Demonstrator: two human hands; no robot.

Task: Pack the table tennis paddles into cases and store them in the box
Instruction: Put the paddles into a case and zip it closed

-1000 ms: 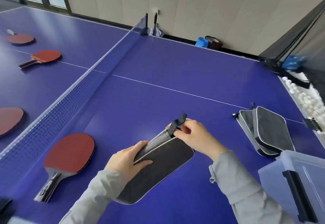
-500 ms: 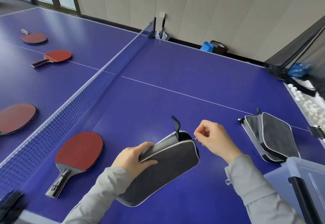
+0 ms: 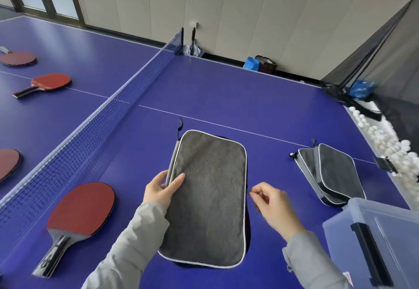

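A dark grey paddle case (image 3: 208, 198) with a light piped edge is held up over the blue table, its broad face toward me. My left hand (image 3: 162, 190) grips its left edge. At the case's right edge my right hand (image 3: 269, 204) pinches something small, seemingly the zipper pull. A red paddle (image 3: 81, 209) lies on the table to the left, near the net. Two more grey cases (image 3: 331, 173) lie stacked at the right. A clear plastic box (image 3: 374, 241) with a black latch stands at the lower right.
The net (image 3: 102, 118) crosses the table at the left. Beyond it lie three more red paddles (image 3: 49, 82), (image 3: 18, 58), (image 3: 8, 164). White balls (image 3: 383, 139) fill a trough along the table's right edge, under a black catch net (image 3: 371, 57).
The case has turned from tilted edge-on to facing me flat. My right hand has travelled from the case's top corner down along its right side.
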